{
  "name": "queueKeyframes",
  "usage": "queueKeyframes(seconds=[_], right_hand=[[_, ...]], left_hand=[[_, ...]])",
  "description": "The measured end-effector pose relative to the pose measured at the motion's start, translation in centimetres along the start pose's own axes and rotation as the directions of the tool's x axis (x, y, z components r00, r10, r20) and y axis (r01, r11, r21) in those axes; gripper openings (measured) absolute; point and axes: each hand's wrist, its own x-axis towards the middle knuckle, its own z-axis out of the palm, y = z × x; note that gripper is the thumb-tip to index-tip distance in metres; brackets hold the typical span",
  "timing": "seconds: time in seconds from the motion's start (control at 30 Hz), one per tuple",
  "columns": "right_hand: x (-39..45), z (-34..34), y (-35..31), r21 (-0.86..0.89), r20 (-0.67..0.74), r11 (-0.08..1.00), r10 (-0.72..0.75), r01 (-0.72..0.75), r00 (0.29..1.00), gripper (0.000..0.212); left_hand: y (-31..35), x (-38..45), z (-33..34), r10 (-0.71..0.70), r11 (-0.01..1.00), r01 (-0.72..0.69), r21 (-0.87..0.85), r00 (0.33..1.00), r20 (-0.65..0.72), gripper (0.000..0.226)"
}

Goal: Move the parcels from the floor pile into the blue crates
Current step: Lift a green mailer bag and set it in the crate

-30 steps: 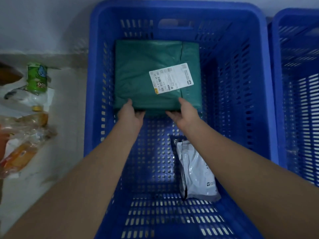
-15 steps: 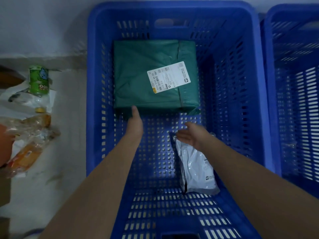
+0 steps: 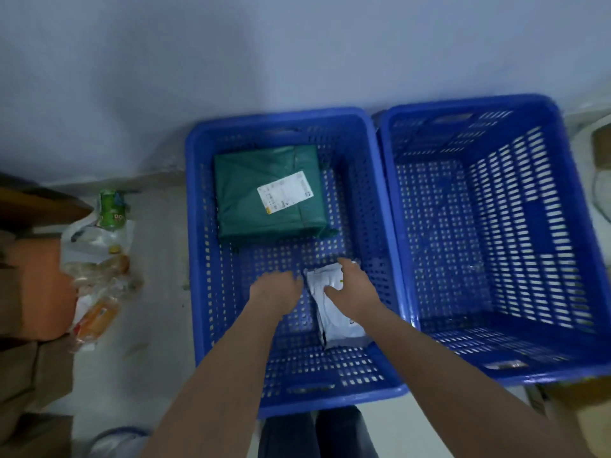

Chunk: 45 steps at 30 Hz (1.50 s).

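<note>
Lying low and centre in the left blue crate (image 3: 195, 246), the white parcel (image 3: 334, 312) looks light, soft and slick, best pinched by its edges; right hand (image 3: 352, 292) rests on it with fingers (image 3: 347, 264) spread, left hand (image 3: 276, 289) loosely curled beside it.

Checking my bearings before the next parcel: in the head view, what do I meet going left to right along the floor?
Orange box → green can → left blue crate, holding the green parcel and then the white parcel → right blue crate.
</note>
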Motion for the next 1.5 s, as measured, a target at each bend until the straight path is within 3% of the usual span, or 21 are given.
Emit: queueKeyframes(seconds=[0.13,0.27,0.4,0.63,0.8,0.9,1.13,1.3,1.5], right_hand=[[-1.6,-1.8,1.0,0.115,-0.114,0.991,0.083,-0.070,0.990,0.055],[-4.8,-3.0,4.1,0.225,-0.204,0.958,0.224,-0.177,0.953,0.053],[-9.6,-4.1,9.6,0.442,-0.231,0.854,0.403,-0.274,0.886,0.060],[-17.9,-7.4,21.8,0.703,-0.323,0.660,0.629,-0.266,0.707,0.061],[-25.2,-7.6,32.2,0.835,-0.245,0.473,0.776,-0.280,0.582,0.063],[-29.8,-6.6,38.7,0.887,-0.191,0.380,0.820,-0.263,0.539,0.064],[-41.0,-2.5,52.6,0.977,-0.002,0.085,0.919,-0.194,0.394,0.062],[-46.9,-0.2,61.2,0.990,0.097,-0.061,0.949,-0.126,0.301,0.060],[-48.4,0.6,68.0,0.984,0.180,-0.173,0.944,-0.053,0.277,0.060]], left_hand=[[3.0,-0.9,-1.2,0.139,0.990,-0.139,0.007,0.985,-0.101,0.040],[4.6,-1.9,-0.2,0.191,0.976,-0.184,0.114,0.980,-0.059,0.049],[6.3,-4.1,2.1,0.215,0.954,-0.207,0.216,0.977,-0.015,0.056],[20.1,-6.2,6.0,0.468,0.751,-0.413,0.515,0.883,0.027,0.039],[31.1,-9.0,12.1,0.618,0.521,-0.554,0.649,0.769,0.161,0.035],[35.8,-10.8,16.9,0.650,0.443,-0.583,0.681,0.732,0.205,0.024],[45.2,-16.1,29.5,0.572,0.400,-0.615,0.679,0.747,0.340,0.021],[53.0,-18.1,37.5,0.527,0.317,-0.625,0.713,0.741,0.416,0.023],[60.9,-19.6,46.6,0.492,0.290,-0.675,0.679,0.713,0.499,0.019]])
